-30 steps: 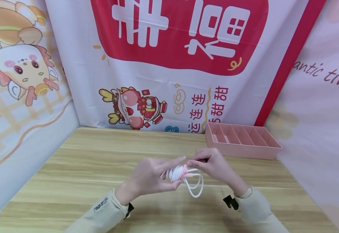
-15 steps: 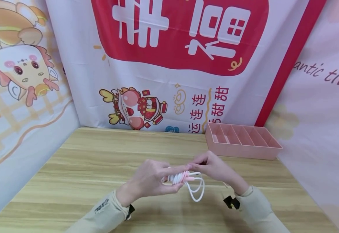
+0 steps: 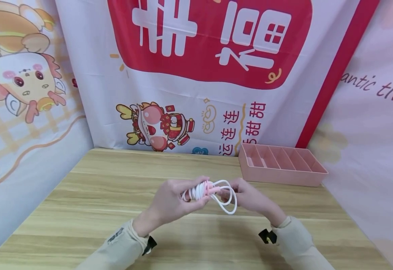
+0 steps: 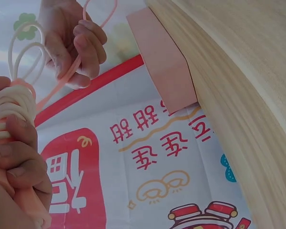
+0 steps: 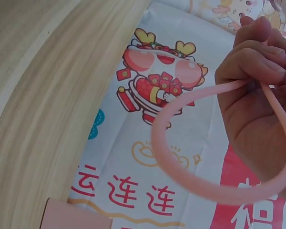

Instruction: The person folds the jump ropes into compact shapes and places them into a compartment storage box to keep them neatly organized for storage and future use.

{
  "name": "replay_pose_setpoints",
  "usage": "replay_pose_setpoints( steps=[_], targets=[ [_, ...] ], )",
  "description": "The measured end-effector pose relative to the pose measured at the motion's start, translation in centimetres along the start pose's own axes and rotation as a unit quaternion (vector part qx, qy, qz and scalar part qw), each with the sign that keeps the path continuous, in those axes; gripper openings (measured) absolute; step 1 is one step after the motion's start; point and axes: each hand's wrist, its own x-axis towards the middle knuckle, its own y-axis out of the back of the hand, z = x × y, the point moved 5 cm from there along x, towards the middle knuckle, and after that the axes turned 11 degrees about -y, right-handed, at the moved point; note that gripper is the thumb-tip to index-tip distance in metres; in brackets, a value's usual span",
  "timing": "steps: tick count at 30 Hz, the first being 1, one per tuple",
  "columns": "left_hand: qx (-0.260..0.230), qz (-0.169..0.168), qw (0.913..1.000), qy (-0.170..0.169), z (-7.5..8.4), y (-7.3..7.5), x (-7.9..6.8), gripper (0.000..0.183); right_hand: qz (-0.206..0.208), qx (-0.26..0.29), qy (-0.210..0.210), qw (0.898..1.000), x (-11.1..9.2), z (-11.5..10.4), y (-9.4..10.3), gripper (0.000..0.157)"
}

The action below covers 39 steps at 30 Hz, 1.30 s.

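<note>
A white-and-pink cord (image 3: 199, 190) is bundled in several turns above the table. My left hand (image 3: 171, 198) grips the bundle between thumb and fingers, and loose white loops (image 3: 230, 210) stick out to the right. Just behind those loops, my right hand (image 3: 252, 197) pinches the pink stretch of the cord. In the left wrist view this pink stretch (image 4: 66, 76) runs from the bundle to the right hand's fingers. A pink loop (image 5: 164, 152) hangs from the right hand in the right wrist view. A thicker pink end piece (image 4: 33, 207) shows below the left fingers.
A pink divided box (image 3: 281, 176) stands at the table's back right, against the printed cloth backdrop (image 3: 210, 67). The wooden table (image 3: 92, 210) lies under both hands. Printed cloth walls (image 3: 24, 112) border the left and right sides.
My right hand has gone from over the bundle's end down behind the white loops. The left hand has tilted the bundle and raised it slightly, and the loops have swung up with it.
</note>
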Motion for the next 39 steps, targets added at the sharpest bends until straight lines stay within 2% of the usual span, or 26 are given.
replay_pose_setpoints(
  steps=[3,8,14,19,24,28,31,35,39],
  targets=[
    [-0.003,0.011,0.9996,0.026,-0.3,0.2,-0.1,0.047,-0.021,0.001,0.016,1.000,0.1,-0.2,-0.7,0.014],
    [0.003,0.035,0.9973,0.064,-0.6,0.8,-0.1,0.045,-0.047,0.018,0.008,0.999,0.4,0.0,-2.3,0.022],
    [0.050,0.049,0.9901,0.121,-1.0,1.1,-0.2,0.044,-0.054,0.004,-0.024,0.998,0.2,-0.7,-4.2,0.028],
    [0.112,0.038,0.9803,0.158,-1.6,1.2,-0.4,0.046,-0.065,-0.038,-0.015,0.997,-0.3,-2.3,-5.2,0.029],
    [0.180,-0.015,0.9700,0.163,-2.2,0.8,-0.8,0.046,-0.067,-0.091,-0.009,0.994,-1.1,-3.3,-5.0,0.023],
    [0.197,-0.069,0.9647,0.160,-2.6,0.1,-1.3,0.050,-0.056,-0.110,-0.004,0.992,-1.4,-3.6,-4.0,0.018],
    [0.197,-0.118,0.9605,0.157,-2.7,-0.6,-1.5,0.051,-0.051,-0.119,0.000,0.992,-1.7,-3.8,-3.3,0.017],
    [0.180,-0.188,0.9541,0.147,-2.5,-1.4,-1.5,0.048,-0.046,-0.148,0.025,0.988,-1.9,-4.3,-2.8,0.014],
    [0.151,-0.223,0.9543,0.129,-2.2,-1.9,-1.4,0.040,-0.031,-0.174,0.054,0.983,-2.1,-4.6,-2.4,0.011]
  ],
)
